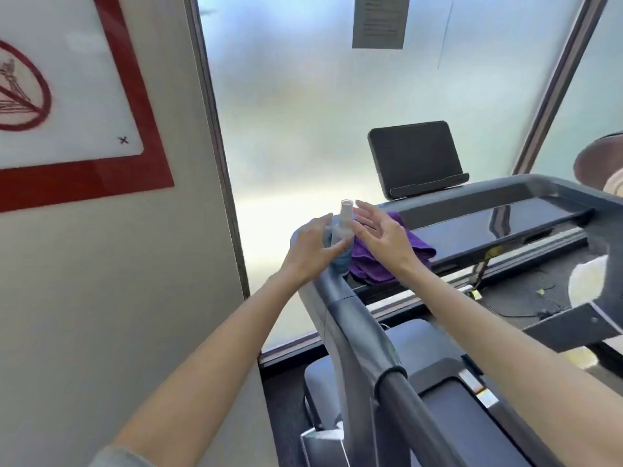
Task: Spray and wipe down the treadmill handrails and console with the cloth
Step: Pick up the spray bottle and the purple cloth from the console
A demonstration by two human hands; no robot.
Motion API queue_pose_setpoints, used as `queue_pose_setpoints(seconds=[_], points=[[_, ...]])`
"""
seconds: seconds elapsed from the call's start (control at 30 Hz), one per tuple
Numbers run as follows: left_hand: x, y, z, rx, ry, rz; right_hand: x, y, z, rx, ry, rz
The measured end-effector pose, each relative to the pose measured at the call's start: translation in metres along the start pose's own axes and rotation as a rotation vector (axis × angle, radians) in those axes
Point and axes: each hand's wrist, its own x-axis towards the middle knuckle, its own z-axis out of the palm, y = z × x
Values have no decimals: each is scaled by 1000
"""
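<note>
Left hand (310,246) loosely open, fingers and thumb at the bottle (342,244), touching it, no clear grip. Right hand (379,232) open, fingers spread, just beside the bottle's cap, over the cloth (414,246). Bottle upright, long axis vertical, cap up, standing at the console's (488,217) left corner where the handrail (367,332) meets it. Purple cloth crumpled on console, right of bottle. Wall (118,264) close on left; open room to the right along console.

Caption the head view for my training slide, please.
Both hands reach for a spray bottle beside a purple cloth on the treadmill handrail.
</note>
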Motion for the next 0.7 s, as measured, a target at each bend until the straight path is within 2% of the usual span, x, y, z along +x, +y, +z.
queue_pose_setpoints(seconds=[0.17, 0.27, 0.4, 0.53, 0.7], points=[[11, -14, 12, -188, -3, -19, 19, 4, 3, 91, 31, -75], [18, -23, 14, -258, 7, -17, 25, 10, 5, 278, 9, -70], [24, -34, 13, -355, -85, -1, 29, 12, 8, 536, -65, 41], [31, -41, 12, -376, -145, 27, 33, 15, 10, 579, -66, 80], [35, -49, 14, -410, -146, 63, 35, 13, 23, 648, -47, 113]])
